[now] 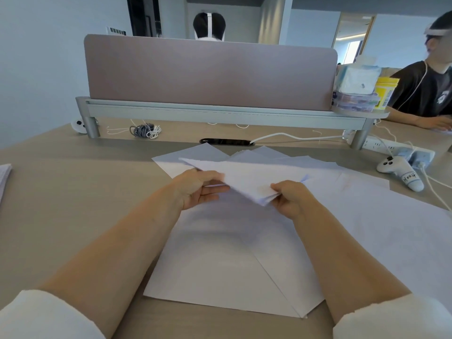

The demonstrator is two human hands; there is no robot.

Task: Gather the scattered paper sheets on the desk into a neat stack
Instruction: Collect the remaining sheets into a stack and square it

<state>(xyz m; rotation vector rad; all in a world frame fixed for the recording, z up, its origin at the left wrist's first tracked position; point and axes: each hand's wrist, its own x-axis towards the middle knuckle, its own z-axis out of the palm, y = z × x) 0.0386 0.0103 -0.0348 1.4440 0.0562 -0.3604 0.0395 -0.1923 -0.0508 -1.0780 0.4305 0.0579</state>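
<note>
Both hands hold a bundle point(244, 176) of paper lifted clear of the bench point(73, 192), above its middle. The left hand point(199, 189) has its grip closed on the bundle's left edge, fingers underneath and thumb on top as far as the blur allows. The right hand point(289, 199) pinches the near corner, where the layered edges fan out unevenly. Holding it from two sides probably lets the person square those edges, since the bundle is not yet aligned. More paper lies flat on the bench: the near sheets point(220, 265) overlap under the forearms, the right sheets point(391, 228) spread wide, and the far sheets point(195, 155) sit skewed beyond the hands. All lie at different angles, so much gathering seems left. A white controller point(401, 172) rests just beside the right sheets and could snag one slid that way.
</note>
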